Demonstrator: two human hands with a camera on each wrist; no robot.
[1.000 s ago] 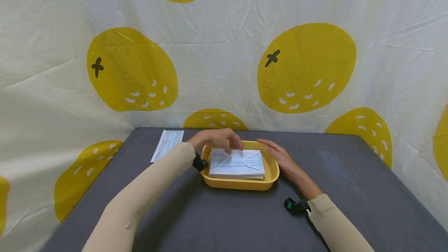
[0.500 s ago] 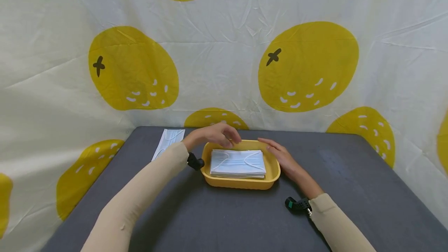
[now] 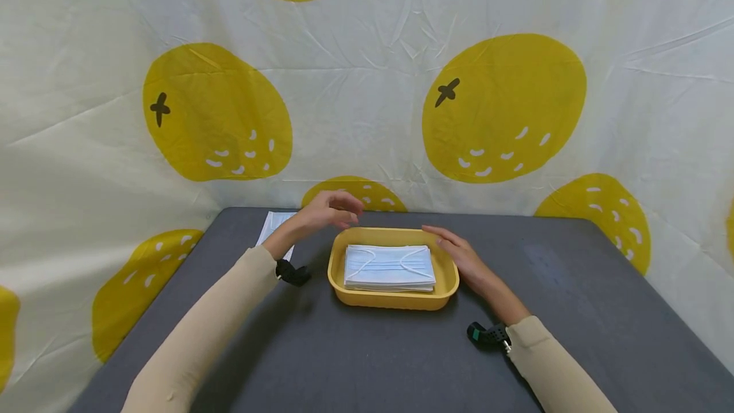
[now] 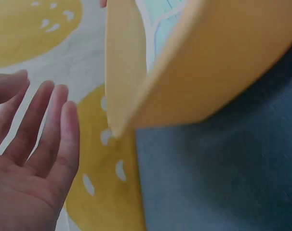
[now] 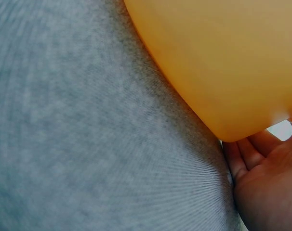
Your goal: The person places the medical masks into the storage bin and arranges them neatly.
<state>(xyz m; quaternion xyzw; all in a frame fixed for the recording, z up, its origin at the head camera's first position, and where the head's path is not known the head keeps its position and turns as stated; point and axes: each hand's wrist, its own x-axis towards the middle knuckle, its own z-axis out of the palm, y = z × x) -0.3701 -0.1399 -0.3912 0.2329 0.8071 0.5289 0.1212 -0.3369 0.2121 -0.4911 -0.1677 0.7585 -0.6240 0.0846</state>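
A yellow plastic tub [image 3: 392,301] stands on the dark grey table. In it lies a neat stack of blue pleated face masks [image 3: 390,265], white ear loops lying on top. My left hand [image 3: 325,211] hovers past the tub's back left corner with fingers spread and nothing in them; the left wrist view shows its bare palm [image 4: 25,192]. Against the tub's right side rests my right hand [image 3: 463,259], fingers stretched along the wall toward the back corner. In the right wrist view its fingers [image 5: 252,154] pass partly behind the tub [image 5: 223,72].
A separate face mask [image 3: 276,223] lies flat at the table's back left, partly covered by my left wrist. Behind the table [image 3: 367,362] hangs a white curtain [image 3: 355,113] printed with yellow fruit.
My left hand has lifted off the mask stack and moved left and back, out over the tub's corner. The right hand and the tub have stayed put.
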